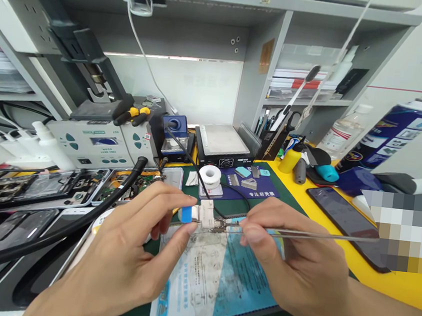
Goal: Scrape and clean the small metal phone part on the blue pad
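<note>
Head view: left hand pinches the small board by its left end; right hand pinches tweezers, tips touching the board's right end; long axis left-right.

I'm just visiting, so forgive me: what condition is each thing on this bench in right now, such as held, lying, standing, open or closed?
left hand: pinching the small circuit board
small circuit board: held above the blue mat
right hand: gripping the tweezers
tweezers: tips at the board
blue mat: lying flat, stained
solder spool: lying on its side
dark phone: lying flat, screen off
spray can: standing, leaning in view
yellow bottle: upright, capped
</note>
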`<state>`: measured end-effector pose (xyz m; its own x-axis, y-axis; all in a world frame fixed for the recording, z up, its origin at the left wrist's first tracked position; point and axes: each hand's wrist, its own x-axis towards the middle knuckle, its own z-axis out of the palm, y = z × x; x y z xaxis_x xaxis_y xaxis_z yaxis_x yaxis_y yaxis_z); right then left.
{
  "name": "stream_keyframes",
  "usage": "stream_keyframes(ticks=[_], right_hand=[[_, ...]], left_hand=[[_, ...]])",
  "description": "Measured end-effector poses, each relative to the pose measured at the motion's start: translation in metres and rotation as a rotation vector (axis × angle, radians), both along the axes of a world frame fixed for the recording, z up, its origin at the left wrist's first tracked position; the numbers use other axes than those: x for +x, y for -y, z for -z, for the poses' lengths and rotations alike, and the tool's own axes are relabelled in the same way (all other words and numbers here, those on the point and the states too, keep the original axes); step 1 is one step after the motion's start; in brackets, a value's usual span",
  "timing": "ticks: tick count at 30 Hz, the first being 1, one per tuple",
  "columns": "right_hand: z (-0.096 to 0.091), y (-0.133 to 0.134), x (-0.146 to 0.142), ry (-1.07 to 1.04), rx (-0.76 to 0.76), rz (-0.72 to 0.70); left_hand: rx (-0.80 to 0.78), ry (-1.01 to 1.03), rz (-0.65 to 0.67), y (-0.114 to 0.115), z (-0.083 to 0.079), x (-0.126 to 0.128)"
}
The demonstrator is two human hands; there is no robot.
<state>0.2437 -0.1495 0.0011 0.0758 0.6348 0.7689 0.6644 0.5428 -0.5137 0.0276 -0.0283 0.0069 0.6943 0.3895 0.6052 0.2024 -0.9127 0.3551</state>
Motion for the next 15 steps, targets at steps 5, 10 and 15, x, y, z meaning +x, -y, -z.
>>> stream_keyframes(ticks=[5,10,15], right_hand=[[-0.0002,-0.0008,0.0000,-0.018,-0.006,-0.001],[0.0003,0.0000,0.0005,-0.011,-0.010,0.009],[-0.0007,0.0007,0.0011,-0.017,0.014,0.021]], left_hand=[[0.011,-0.013,-0.007,0.0002,-0.0004,-0.0003],[0.011,-0.009,-0.007,-0.0004,0.0009,0.0001],[0.004,-0.015,-0.001,-0.0004,-0.0004,0.0017]])
